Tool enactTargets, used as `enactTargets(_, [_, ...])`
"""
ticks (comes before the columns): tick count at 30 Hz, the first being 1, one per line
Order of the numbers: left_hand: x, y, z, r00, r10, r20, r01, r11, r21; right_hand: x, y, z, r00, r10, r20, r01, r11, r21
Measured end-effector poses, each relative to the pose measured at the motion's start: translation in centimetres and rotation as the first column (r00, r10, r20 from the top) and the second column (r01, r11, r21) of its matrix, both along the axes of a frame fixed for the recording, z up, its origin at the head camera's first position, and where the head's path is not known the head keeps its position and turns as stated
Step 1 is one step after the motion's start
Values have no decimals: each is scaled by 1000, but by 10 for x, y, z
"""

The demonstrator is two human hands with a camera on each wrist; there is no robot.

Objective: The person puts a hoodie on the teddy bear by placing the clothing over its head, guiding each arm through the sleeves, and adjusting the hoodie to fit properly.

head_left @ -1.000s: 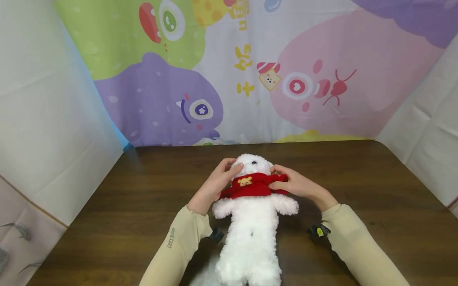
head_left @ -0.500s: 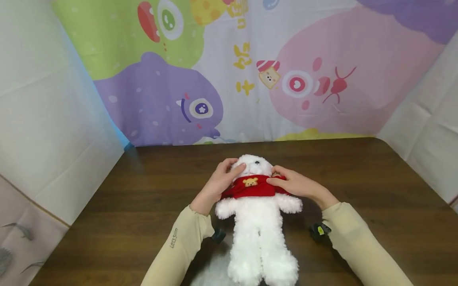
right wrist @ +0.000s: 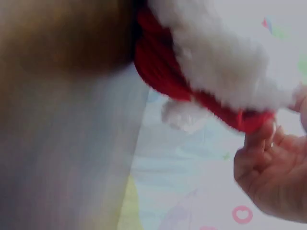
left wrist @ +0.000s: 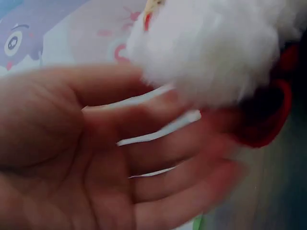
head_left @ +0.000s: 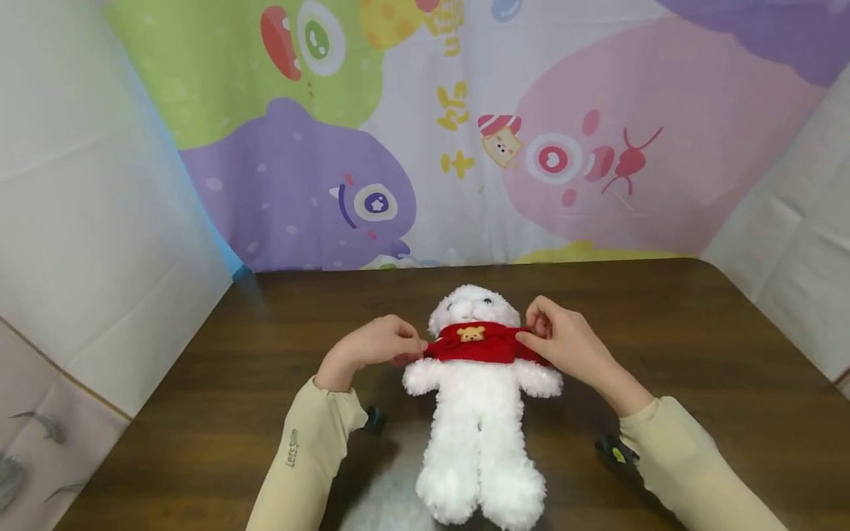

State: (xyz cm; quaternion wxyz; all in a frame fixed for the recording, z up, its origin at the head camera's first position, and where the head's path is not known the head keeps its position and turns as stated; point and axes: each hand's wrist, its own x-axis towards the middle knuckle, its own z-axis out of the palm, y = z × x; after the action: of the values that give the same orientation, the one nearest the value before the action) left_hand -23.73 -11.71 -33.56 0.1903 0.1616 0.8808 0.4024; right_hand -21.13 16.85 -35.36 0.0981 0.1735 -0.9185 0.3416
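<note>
A white plush toy [head_left: 474,413] lies face up on the dark wooden table, its feet toward the front edge. Bunched round its neck and upper chest is a red sweater [head_left: 488,348] with a small bear patch; both plush arms stick out below it. At the sweater's left edge, the left hand [head_left: 375,344] pinches the cloth between thumb and fingertips; the left wrist view shows its long fingers [left wrist: 163,143] blurred beside white fur and a red sleeve opening [left wrist: 276,115]. The right hand [head_left: 571,343] holds the sweater's right edge, its fingertips on the red cloth [right wrist: 249,122] in the right wrist view.
The wooden table [head_left: 265,324] reaches back to a printed cartoon curtain [head_left: 465,221]. White cloth panels [head_left: 119,184] stand on both sides. A grey patch [head_left: 392,494] lies at the front, left of the toy's feet.
The left hand has left the toy's head and moved down and left to the sweater's edge. The right hand has shifted slightly right. The toy's face has turned more upward, and its legs show more fully.
</note>
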Motion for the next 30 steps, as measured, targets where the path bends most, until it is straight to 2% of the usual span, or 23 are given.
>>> enactTargets(2, [2,-4,1,993,-106,50,109,992,-60,5,-3,0,999,-16,-42,18,999,38])
enactTargets(4, [3,-4,0,986,-151,64,155,986,-55,10,-6,0,995,-37,-89,45,995,84])
enactTargets(7, [4,-2,-5,983,-181,28,181,983,-14,14,-11,-1,989,-35,-142,57,987,151])
enactTargets(10, [5,0,-9,968,-250,-25,250,968,-24,18,-11,-4,994,5,-106,12,988,157])
enactTargets(13, [5,0,-11,938,-343,-51,338,937,-89,20,-8,-10,998,54,-36,-49,992,119])
enactTargets(16, [3,-1,-13,910,-414,-31,406,903,-141,21,-3,-16,995,98,31,-100,993,61])
enactTargets(21, [1,-1,-15,883,-469,23,469,877,-100,19,3,-25,981,162,106,-160,987,-35])
enactTargets(25, [2,-1,-17,857,-509,74,513,858,-36,18,6,-27,970,175,167,-157,981,-117])
enactTargets(27, [2,1,-18,850,-521,78,523,852,-9,17,6,-27,965,167,204,-132,976,-173])
enactTargets(30, [2,6,-20,858,-512,50,512,859,-4,14,4,-27,952,156,262,-81,957,-277])
